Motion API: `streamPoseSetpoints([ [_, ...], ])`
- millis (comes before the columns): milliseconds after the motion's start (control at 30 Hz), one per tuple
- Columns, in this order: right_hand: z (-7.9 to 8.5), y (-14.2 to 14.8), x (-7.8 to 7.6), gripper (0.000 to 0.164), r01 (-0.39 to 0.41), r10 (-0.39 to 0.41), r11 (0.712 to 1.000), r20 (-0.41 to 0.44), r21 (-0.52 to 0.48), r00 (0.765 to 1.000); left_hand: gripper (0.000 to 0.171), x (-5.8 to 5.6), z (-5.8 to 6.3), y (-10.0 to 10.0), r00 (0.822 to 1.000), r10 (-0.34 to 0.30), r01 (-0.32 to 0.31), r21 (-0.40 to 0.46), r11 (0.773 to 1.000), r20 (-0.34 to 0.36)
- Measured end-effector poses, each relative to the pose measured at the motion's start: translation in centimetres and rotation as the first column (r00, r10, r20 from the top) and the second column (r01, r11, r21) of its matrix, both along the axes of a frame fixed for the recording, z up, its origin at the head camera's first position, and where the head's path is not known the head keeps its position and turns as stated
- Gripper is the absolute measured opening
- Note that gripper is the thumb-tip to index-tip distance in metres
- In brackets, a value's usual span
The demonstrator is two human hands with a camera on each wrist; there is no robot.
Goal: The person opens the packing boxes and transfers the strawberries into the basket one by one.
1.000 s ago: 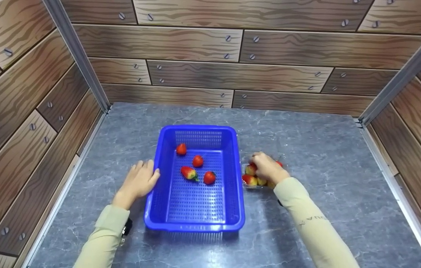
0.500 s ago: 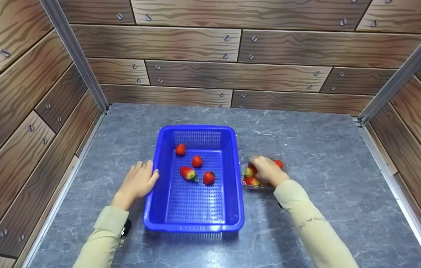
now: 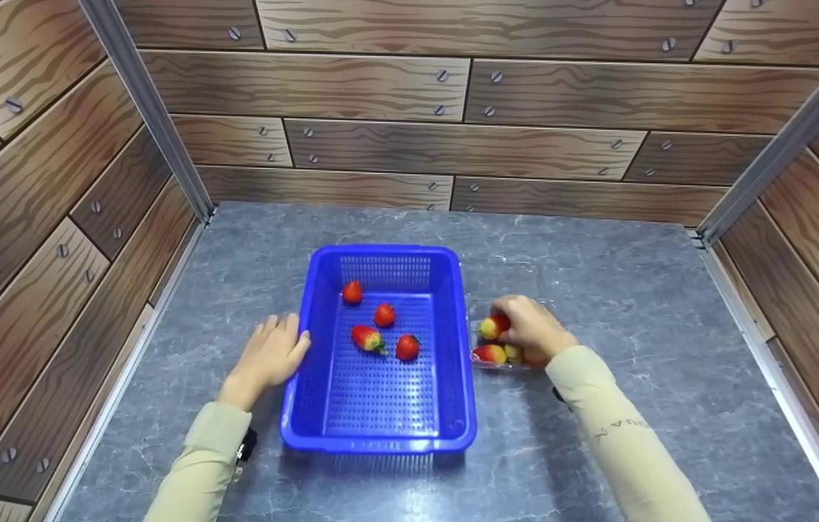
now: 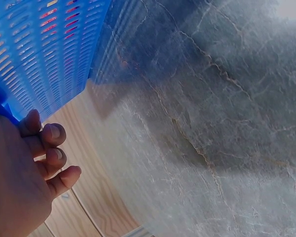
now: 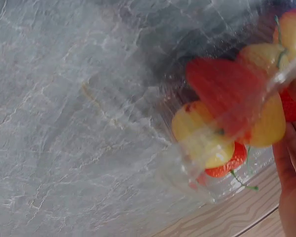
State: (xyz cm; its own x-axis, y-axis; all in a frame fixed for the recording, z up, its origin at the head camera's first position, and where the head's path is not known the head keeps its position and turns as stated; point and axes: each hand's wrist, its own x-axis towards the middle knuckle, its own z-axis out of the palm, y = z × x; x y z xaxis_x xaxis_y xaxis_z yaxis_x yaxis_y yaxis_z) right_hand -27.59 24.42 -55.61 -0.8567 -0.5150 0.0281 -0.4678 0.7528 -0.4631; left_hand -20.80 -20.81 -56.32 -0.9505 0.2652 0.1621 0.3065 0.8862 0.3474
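A blue plastic basket [image 3: 380, 444] holds several loose strawberries, such as the red-and-yellow strawberry [image 3: 364, 337]. My left hand [image 3: 272, 351] grips its left rim, thumb over the edge; in the left wrist view the fingers [image 4: 55, 132] curl below the rim beside the slotted wall. To the basket's right, my right hand [image 3: 533, 326] pinches a strawberry [image 3: 492, 328] with a yellow end, over a clear plastic box [image 3: 504, 366]. More red and yellow strawberries [image 5: 222, 94] show through the box wall in the right wrist view. The hand hides part of the box.
The clear lid [image 3: 507, 275] lies folded back behind the box on the grey marbled table [image 3: 634, 290]. Wood-patterned walls [image 3: 409, 145] with metal corner posts enclose the back and both sides.
My right hand has lifted slightly and shifted right, with a strawberry now showing at its fingertips. The left hand and the basket stay in place.
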Motion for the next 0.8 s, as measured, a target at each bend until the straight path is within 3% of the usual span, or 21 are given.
streamPoseSetpoints([
  [267,2.2,0.4,-1.1,0.027,0.011,-0.009,1.0,-0.092,0.018,0.996,0.028,0.0,0.0,0.1,1.0,-0.004,0.004,0.014,1.0,-0.005],
  [433,4.2,0.0,-2.0,0.026,0.032,-0.033,0.999,-0.106,-0.008,0.994,0.024,0.1,0.0,0.1,0.999,-0.012,0.012,0.012,1.0,-0.033],
  [800,8.0,-3.7,-3.8,0.026,-0.002,-0.002,1.0,-0.2,-0.024,0.98,0.027,0.0,0.0,0.1,1.0,-0.004,0.004,0.018,1.0,-0.006],
])
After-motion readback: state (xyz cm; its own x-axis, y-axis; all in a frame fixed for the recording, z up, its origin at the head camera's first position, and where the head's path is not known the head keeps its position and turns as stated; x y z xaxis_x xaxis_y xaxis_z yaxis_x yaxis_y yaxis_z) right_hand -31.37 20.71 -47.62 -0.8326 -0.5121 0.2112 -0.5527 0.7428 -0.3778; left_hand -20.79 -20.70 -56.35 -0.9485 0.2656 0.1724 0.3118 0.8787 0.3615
